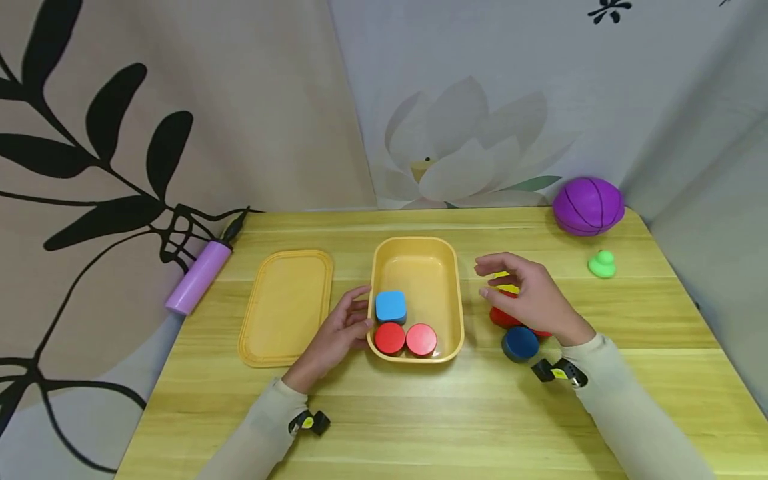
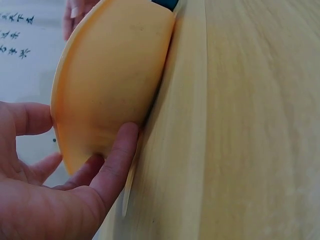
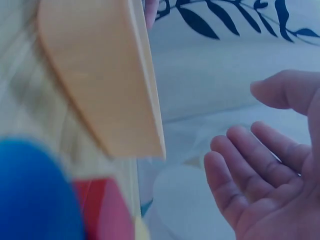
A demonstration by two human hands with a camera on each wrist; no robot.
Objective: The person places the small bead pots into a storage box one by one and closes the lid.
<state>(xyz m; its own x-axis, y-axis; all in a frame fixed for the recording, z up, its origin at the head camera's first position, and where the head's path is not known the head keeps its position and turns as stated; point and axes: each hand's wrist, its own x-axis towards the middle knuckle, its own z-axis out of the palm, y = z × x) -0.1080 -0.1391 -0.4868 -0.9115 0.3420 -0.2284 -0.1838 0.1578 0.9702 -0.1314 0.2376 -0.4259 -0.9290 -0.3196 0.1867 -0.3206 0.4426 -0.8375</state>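
In the head view a yellow plastic box stands at the table's middle. Inside its near end are a light-blue rounded-square block and two red round blocks, one left, one right. My left hand touches the box's left side; the left wrist view shows its fingertips against the outer wall. My right hand hovers right of the box, fingers apart and holding nothing. Below it are a dark-blue round block, red blocks and a yellow piece, partly hidden.
A flat yellow lid lies left of the box. A purple pump lies at the table's left edge. A purple ball and a green toy duck are at the back right. Printed curtains hang behind the table.
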